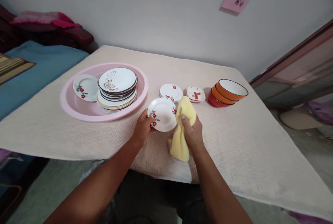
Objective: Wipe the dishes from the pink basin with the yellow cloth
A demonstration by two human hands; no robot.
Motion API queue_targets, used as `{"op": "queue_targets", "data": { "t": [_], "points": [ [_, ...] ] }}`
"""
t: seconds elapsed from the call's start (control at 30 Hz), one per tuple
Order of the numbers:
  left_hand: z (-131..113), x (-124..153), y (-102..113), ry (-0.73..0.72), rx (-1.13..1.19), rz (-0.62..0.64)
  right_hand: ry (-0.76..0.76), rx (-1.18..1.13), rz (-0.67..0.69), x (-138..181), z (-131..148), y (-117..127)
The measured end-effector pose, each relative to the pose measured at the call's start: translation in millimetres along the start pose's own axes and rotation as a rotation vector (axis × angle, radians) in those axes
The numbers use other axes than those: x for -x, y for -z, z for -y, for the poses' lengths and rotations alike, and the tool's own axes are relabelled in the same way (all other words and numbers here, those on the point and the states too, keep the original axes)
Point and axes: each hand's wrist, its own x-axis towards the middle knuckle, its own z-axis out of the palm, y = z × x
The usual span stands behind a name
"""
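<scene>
My left hand grips a small white plate with red flowers by its near-left rim, tilted up above the table. My right hand is closed on a yellow cloth, which presses against the plate's right edge and hangs down below my fingers. Both hands hover over the near middle of the cloth-covered table.
A pink basin at the left holds a stack of plates and one small flowered plate. Beyond my hands lie small flowered plates, a small square dish and stacked orange bowls. A blue bed sits left.
</scene>
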Motion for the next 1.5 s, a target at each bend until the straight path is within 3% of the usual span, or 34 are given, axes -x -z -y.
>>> {"op": "queue_targets", "data": {
  "t": [0.27, 0.43, 0.5, 0.67, 0.73, 0.9, 1.13, 1.33, 1.5],
  "points": [
    [0, 1, -3, -0.120, 0.013, -0.073, 0.331, 0.396, 0.229, 10, 17, -7],
    [-4, -2, -2, -0.124, 0.106, -0.099, 0.404, 0.297, 0.511, 22, 32, -10],
    [-4, -4, -1, -0.089, 0.167, -0.083, 0.300, 0.122, 0.462, 19, 29, -8],
    [-2, -8, 2, 0.035, 0.289, -0.029, -0.251, -0.449, -0.032, -2, 12, 4],
    [0, -8, 2, 0.106, 0.306, -0.020, -0.319, -0.628, -0.080, -6, 10, 6],
    [2, 0, -2, 0.148, 0.218, 0.095, -0.271, -0.812, 0.102, 3, 27, 4],
    [-1, 7, -2, 0.097, 0.028, 0.253, -0.275, -0.514, 0.320, 4, 38, 9],
    [-1, 1, 6, 0.025, -0.242, 0.238, -0.585, -0.797, 0.588, 10, 27, 9],
    [-5, 0, 7, -0.095, -0.373, 0.211, -0.550, -0.707, 0.581, 3, 15, 14]
  ]
}}
